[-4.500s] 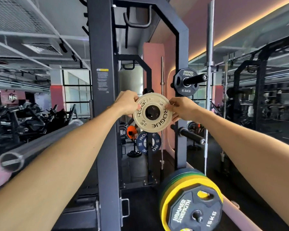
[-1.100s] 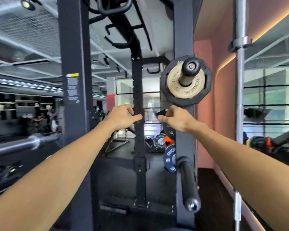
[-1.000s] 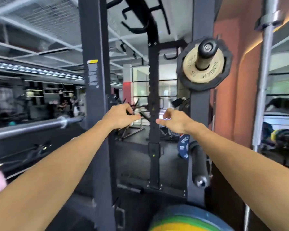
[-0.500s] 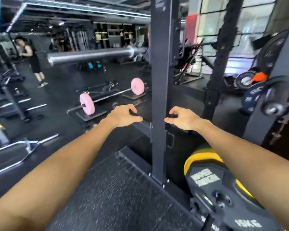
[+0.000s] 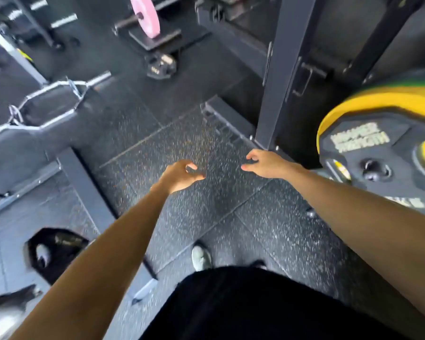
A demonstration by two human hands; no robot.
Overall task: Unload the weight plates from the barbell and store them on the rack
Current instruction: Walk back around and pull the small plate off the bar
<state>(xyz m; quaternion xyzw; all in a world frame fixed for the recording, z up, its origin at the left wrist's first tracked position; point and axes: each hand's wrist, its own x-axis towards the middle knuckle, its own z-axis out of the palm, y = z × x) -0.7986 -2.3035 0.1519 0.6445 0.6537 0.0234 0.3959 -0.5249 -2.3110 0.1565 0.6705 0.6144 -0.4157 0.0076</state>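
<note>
I look down at the speckled rubber floor. At the right edge hangs a stack of plates: a black Hammer Strength plate [image 5: 378,153] in front, a yellow plate [image 5: 383,99] behind it and a green plate [image 5: 417,83] further back. My left hand [image 5: 180,176] hovers over the floor with fingers loosely curled and nothing in it. My right hand [image 5: 265,164] is also empty with fingers apart, a short way left of the black plate. The dark rack upright [image 5: 277,69] stands just beyond my right hand.
A pink plate [image 5: 145,15] on a bar sits on the floor at the top. A hex bar [image 5: 47,104] lies at the left beside a small black plate [image 5: 161,65]. My shoe [image 5: 201,257] and black shorts fill the bottom. A floor frame rail [image 5: 88,190] runs diagonally.
The small tan plate went onto the upper rack peg and both hands let go. My view has since swung down from the rack to the floor, with both empty hands lowered.
</note>
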